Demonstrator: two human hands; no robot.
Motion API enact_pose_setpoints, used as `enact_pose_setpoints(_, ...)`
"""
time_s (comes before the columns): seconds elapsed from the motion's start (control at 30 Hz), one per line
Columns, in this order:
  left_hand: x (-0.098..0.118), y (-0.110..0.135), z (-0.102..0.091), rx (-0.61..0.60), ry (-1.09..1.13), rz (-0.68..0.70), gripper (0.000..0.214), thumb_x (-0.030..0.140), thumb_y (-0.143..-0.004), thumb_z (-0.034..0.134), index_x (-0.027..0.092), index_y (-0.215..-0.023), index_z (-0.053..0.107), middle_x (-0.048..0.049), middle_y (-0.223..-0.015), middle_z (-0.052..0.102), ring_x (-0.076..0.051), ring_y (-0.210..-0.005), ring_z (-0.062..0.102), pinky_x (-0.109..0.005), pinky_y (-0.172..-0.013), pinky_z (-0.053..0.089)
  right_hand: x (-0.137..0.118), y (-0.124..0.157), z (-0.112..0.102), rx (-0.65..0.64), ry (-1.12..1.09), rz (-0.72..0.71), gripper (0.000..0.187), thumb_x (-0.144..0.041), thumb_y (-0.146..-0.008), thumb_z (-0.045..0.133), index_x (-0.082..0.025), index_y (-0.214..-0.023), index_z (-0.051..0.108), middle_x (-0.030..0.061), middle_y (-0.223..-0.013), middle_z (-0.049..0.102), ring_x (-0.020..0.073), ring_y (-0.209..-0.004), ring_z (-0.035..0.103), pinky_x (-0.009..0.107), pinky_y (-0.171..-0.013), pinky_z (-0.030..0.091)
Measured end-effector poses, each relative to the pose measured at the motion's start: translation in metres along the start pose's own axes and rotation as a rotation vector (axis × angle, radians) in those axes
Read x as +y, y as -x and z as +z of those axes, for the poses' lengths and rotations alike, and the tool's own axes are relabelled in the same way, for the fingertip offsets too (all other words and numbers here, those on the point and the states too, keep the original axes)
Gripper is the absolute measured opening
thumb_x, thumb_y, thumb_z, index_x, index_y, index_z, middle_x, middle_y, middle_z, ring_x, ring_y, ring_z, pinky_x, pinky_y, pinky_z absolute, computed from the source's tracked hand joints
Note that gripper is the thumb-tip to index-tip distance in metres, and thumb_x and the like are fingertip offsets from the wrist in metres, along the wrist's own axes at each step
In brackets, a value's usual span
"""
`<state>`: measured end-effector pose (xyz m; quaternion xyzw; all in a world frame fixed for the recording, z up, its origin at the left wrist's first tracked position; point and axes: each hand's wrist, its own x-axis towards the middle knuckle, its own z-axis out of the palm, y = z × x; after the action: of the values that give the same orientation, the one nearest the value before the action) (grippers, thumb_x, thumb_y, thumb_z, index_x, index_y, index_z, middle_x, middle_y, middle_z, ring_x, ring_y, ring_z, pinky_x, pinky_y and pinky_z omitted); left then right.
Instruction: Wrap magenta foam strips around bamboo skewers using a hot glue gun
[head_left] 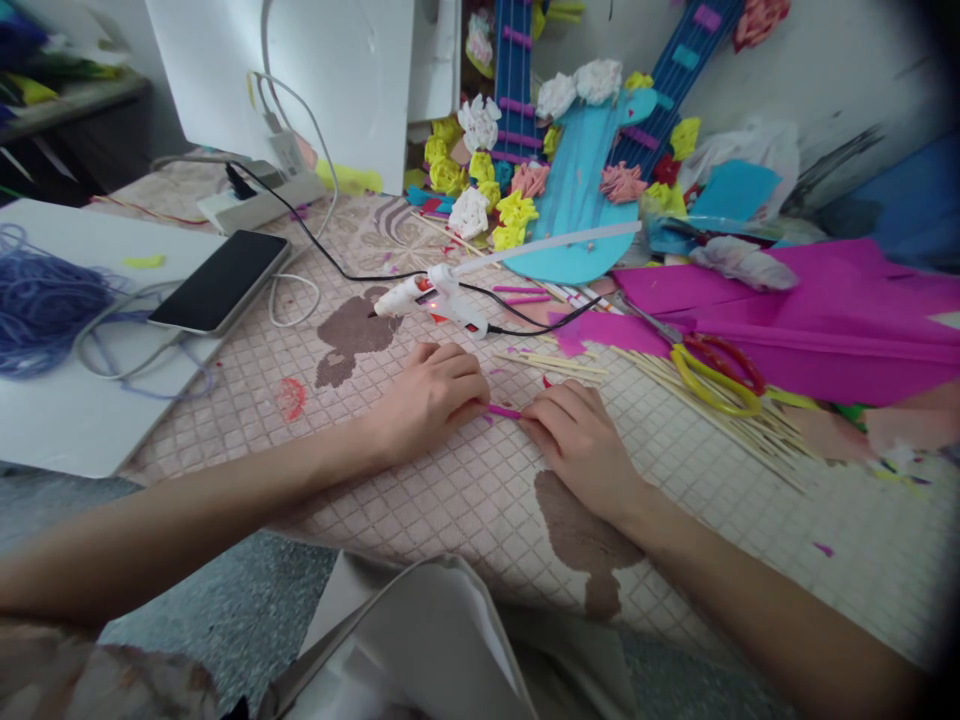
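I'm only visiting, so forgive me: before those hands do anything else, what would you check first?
1. Pink stick gripped: ok, the left hand and right hand each pinch one end on the mat.
2. Glue gun in reach: ok, it lies just beyond the left hand, red light on.
3. Nozzle away from fingers: ok, it points left, apart from both hands.
4. Black cord clear: ok, it runs behind the glue gun.
5. Scissors blades shut: cannot tell, the magenta paper partly covers them.
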<state>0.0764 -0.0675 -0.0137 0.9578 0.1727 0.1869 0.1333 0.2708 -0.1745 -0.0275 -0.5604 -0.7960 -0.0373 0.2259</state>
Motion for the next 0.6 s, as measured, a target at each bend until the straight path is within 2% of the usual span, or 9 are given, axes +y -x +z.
enact_pose_setpoints(0.17,0.0,-0.0013,0.0012,-0.003,-0.014,-0.004,0.018,0.024,-0.092,0.049,0.017,-0.081,0.061,-0.0038,-0.086,0.062,-0.019,-0.089,0.05,-0.035,-0.081,0.033,0.0004,0.0013,-0.0006,0.029,-0.027,-0.009,0.013,-0.016,-0.092,0.051,-0.016,-0.085,0.062,0.0076,-0.084,0.062,0.0225,-0.085,0.052,0.038,-0.079,0.041)
enact_pose_setpoints(0.6,0.0,0.0011,0.0043,-0.005,-0.071,0.002,0.016,0.024,-0.091,0.05,0.016,-0.083,0.062,-0.0042,-0.088,0.063,-0.018,-0.088,0.051,-0.035,-0.083,0.032,-0.0003,-0.0009,-0.0007,0.006,0.004,-0.025,0.016,-0.016,-0.092,0.051,-0.014,-0.08,0.062,0.0075,-0.078,0.062,0.023,-0.082,0.052,0.038,-0.077,0.042)
